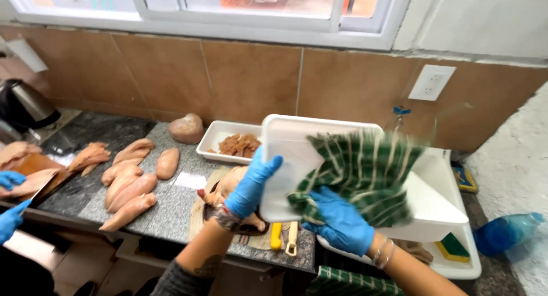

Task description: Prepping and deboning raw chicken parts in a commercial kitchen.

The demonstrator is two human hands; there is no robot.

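Observation:
My left hand [252, 185], in a blue glove, grips the left edge of a white plastic tray [291, 153] held upright and tilted over the counter. My right hand [340, 221], also gloved in blue, presses a green and white checked cloth [365, 170] against the tray's inner face. The cloth is blurred with motion. Below the tray lie raw chicken pieces on a dark plate [228, 187] and two yellow-handled tools [283, 238].
Several raw chicken breasts [128, 185] lie on the granite counter [171, 207]. A white tray of cut meat [237, 143] stands by the tiled wall. A white sink [445, 216] with a sponge [454, 247] is at right. Another person's blue-gloved hands [10, 202] work with a knife at far left.

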